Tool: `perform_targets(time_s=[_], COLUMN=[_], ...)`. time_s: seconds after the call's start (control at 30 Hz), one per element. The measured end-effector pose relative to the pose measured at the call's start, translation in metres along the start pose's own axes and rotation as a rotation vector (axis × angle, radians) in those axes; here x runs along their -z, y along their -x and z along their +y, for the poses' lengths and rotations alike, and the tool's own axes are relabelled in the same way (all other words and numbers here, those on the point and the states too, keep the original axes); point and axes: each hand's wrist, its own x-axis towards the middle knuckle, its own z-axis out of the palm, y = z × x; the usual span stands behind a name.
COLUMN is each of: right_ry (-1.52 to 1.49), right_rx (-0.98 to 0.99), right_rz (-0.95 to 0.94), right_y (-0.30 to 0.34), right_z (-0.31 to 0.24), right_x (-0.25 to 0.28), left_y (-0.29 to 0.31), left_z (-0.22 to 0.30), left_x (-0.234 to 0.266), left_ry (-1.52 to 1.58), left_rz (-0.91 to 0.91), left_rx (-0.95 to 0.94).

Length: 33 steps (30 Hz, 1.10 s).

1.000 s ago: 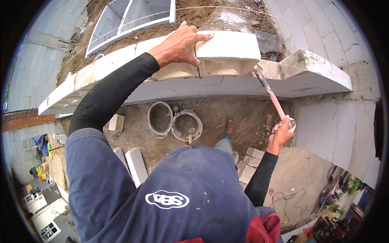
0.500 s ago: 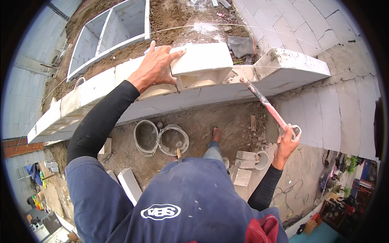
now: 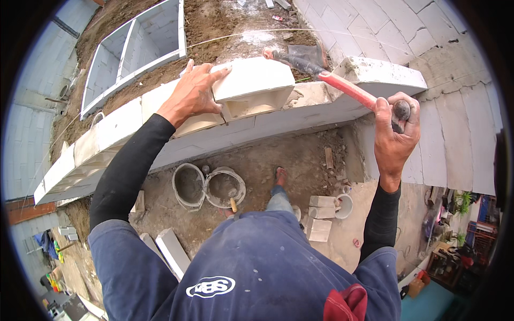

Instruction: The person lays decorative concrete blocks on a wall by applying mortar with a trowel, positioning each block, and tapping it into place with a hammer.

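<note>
A course of white hollow blocks runs along the top of a low wall. My left hand [image 3: 195, 91] lies over the joint at the left end of the last block [image 3: 254, 80], fingers spread across the top and thumb at the front edge. My right hand [image 3: 395, 125] is closed round the end of a hammer-like tool [image 3: 350, 91] with a red shaft. A dark rounded piece shows between the fingers. Its shaft points left, past the block's far right corner, and its dark far part overlaps a black object on the soil behind.
Grey mortar patches the wall top [image 3: 310, 95] right of the block. A taut string crosses behind. Two buckets of mortar [image 3: 188, 184] stand below, a wooden-handled tool in the right one. Stacked blocks [image 3: 320, 214] and a white bucket [image 3: 344, 206] are near my feet.
My right hand has risen, and the tool's far end has swung up and left, beyond the wall top. My left hand stays on the block; the view has shifted slightly.
</note>
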Motion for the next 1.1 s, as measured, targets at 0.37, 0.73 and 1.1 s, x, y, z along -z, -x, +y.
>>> perform_targets(time_s=[0.37, 0.73, 1.1], right_ry=[0.022, -0.032, -0.032], right_rx=[0.116, 0.203, 0.179], right_rz=[-0.080, -0.140, -0.117], right_y=[0.006, 0.022, 0.023], right_z=[-0.011, -0.019, -0.014], right_x=[-0.023, -0.030, -0.030], left_y=[0.003, 0.006, 0.005], left_z=[-0.004, -0.005, 0.000], left_x=[-0.005, -0.007, -0.001], left_ry=[-0.049, -0.069, -0.072], left_rz=[0.036, 0.062, 0.028], left_rx=[-0.042, -0.021, 0.000])
